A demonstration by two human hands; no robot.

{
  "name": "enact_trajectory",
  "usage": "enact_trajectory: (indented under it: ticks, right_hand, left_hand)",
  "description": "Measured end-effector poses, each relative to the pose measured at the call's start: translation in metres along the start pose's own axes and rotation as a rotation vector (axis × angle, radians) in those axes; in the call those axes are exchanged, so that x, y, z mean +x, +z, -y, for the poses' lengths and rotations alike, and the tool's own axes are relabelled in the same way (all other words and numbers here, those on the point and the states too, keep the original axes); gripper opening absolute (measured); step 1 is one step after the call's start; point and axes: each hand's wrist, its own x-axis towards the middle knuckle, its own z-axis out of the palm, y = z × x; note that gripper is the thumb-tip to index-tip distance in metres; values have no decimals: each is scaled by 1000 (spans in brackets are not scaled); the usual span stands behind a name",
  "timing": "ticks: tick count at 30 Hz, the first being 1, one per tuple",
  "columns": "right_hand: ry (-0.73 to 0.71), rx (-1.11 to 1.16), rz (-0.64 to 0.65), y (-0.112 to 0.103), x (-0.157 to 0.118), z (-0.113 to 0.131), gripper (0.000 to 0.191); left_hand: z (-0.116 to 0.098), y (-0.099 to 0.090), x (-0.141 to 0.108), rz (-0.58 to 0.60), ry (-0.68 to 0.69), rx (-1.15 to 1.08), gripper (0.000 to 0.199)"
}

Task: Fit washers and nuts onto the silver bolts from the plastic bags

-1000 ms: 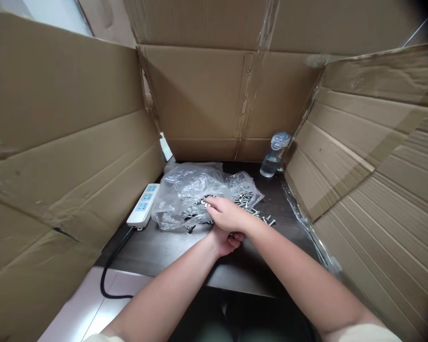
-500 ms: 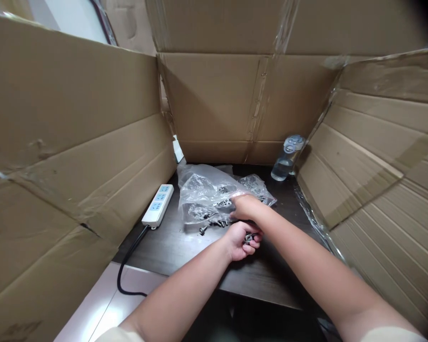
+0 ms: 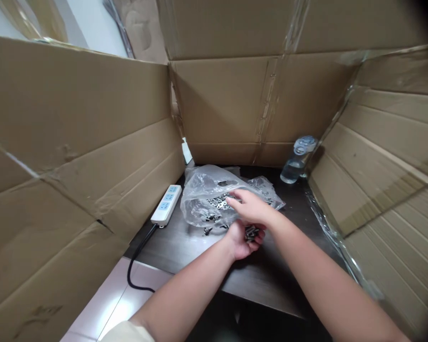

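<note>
Cardboard walls (image 3: 221, 104) stood on three sides of your dark table (image 3: 260, 280), where the clear plastic bag (image 3: 201, 183) lay. Your right hand (image 3: 251, 207), thumb and fingers parted, was at the bag's mouth. Just below it, your left hand (image 3: 239, 244) was curled around several screws (image 3: 251, 233). Small metal pieces (image 3: 221, 204) showed inside the bag.

Head camera looks forward — down over the table (image 3: 178, 247).

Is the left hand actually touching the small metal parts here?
Touching. The head view shows the small metal parts resting directly in the cupped left hand, with no gap between.
</note>
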Motion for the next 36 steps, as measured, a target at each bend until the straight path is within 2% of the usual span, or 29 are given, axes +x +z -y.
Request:
enact_trajectory:
  ticks: [3,6,8,12,16,20,25,29,36]
  right_hand:
    - [-79,4,-112,-14,-41,-2,28]
    - [-93,26,-98,-18,-70,-12,21]
    - [-106,38,-61,-15,-79,-22,19]
    - [-119,23,-50,-3,-80,-35,16]
    - [-119,4,-36,2,-79,-35,11]
    - [-88,-4,-55,5,-81,-35,12]
    - [-86,22,-158,5,-86,-41,10]
    - [-84,73,-211,-2,-88,-50,11]
    - [-164,42,-189,-9,-84,-54,16]
  left_hand:
    - [0,5,0,-132,124,-41,19]
    - [-1,9,0,-134,127,-68,15]
    - [-2,10,-1,-120,113,-33,23]
    - [-2,13,-2,-125,44,98,38]
    - [-1,16,-4,-143,-11,202,45]
    - [0,16,-4,-154,-41,213,43]
    - [-1,13,-2,-186,39,175,31]
    - [0,11,-3,-189,151,200,31]
    - [2,13,-11,-179,328,366,30]
